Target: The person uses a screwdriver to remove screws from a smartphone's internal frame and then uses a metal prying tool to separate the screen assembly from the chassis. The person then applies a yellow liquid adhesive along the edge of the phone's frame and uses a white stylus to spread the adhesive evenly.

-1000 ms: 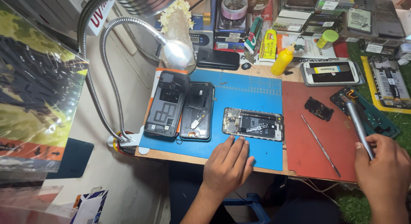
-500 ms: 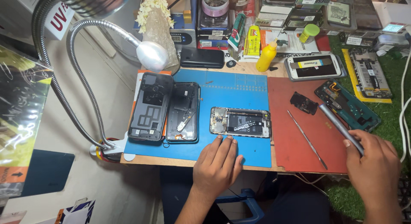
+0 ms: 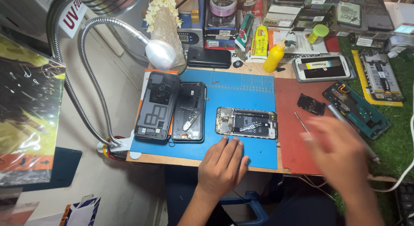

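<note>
1. Left hand (image 3: 222, 165), lower centre of the frame: palm down on the blue mat (image 3: 241, 85), fingers nearly straight and close together, gripping nothing. The fingertips (image 3: 230, 140) lie just below the near long edge of the opened phone (image 3: 246, 123); whether they touch it cannot be told.
2. Right hand (image 3: 340, 154), lower right: blurred by motion, over the red mat (image 3: 286, 135). How far its fingers are spread cannot be told. A grey screwdriver (image 3: 351, 129) runs under or through it, from upper left to lower right; a grip on it cannot be confirmed.
3. Opened phone, centre of the frame on the blue mat: long axis left to right, innards facing up, circuit-board end at the left.
4. Thin metal probe (image 3: 301, 122), on the red mat just left of the right hand, lying diagonally.
5. Back cover (image 3: 157, 106) and dark frame (image 3: 189, 111), left part of the blue mat, side by side, long axes running near to far.
6. Teal phone body (image 3: 358, 109), right, tilted on the green turf.
7. Yellow bottle (image 3: 274, 57) and white phone (image 3: 323, 68), upper centre-right, beyond the mats.
8. Gooseneck lamp (image 3: 160, 54), upper left, head over the far edge of the blue mat.
</note>
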